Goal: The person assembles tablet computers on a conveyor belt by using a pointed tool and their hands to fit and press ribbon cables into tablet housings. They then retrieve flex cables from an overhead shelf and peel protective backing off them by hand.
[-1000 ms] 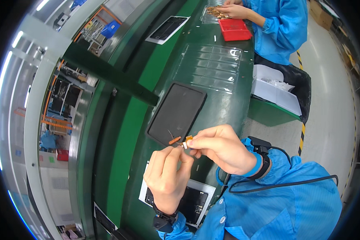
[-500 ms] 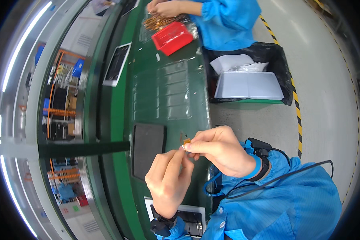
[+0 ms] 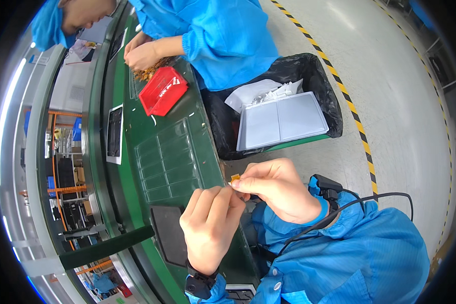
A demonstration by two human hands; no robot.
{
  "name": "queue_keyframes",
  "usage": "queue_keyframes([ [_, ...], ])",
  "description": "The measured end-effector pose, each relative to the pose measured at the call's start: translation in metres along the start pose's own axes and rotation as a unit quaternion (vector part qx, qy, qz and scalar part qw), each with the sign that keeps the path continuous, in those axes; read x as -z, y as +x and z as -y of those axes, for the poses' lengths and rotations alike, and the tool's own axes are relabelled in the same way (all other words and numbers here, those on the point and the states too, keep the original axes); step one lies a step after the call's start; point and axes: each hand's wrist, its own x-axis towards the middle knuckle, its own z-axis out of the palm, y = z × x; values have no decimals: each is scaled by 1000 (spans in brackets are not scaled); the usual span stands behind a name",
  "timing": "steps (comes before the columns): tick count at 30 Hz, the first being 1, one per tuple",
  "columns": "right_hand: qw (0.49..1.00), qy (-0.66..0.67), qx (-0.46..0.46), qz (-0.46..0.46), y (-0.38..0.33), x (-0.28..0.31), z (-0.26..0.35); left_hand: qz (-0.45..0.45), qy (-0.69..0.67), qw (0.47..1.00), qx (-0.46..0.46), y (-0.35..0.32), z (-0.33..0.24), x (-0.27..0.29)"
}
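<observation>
A small orange-yellow piece [image 3: 235, 178], thin like a bit of flex cable, sticks out between the thumb and fingers of my right hand [image 3: 281, 195]. That hand is closed in a pinch around it. My left hand [image 3: 207, 223] has its fingertips pressed together right beside the piece, nearly touching my right thumb. Whatever the left fingertips hold is hidden behind them. Both hands are held up over the bench's near edge. Below and left of the left hand lies a dark flat pad [image 3: 166, 235] on the green bench [image 3: 137, 192].
A clear compartment tray [image 3: 169, 162] lies on the bench beyond the pad. Farther off stands a red bin [image 3: 162, 91] beside a co-worker in blue [image 3: 213, 40], whose hands work over small orange parts. A black-lined box [image 3: 329, 106] holding white trays stands right of the bench.
The view has turned, so bench, red bin and lined box appear shifted left and lower, with more of the co-worker showing. My hands keep nearly the same pinched pose around the orange-yellow piece.
</observation>
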Motion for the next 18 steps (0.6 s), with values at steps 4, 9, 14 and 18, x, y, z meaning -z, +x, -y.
queue_keyframes([
  [4,1000,-4,-10,-12,5,13,11,6,-15,1000,-23,15,-1,-13],
  [9,998,53,-37,-20,12,23,21,4,-26,1000,-5,22,-4,-24],
  [14,998,45,-31,-16,15,26,21,-14,-51,997,57,20,-4,-29],
  [18,1000,19,6,-2,16,29,16,-10,-44,998,44,20,-4,-29],
])
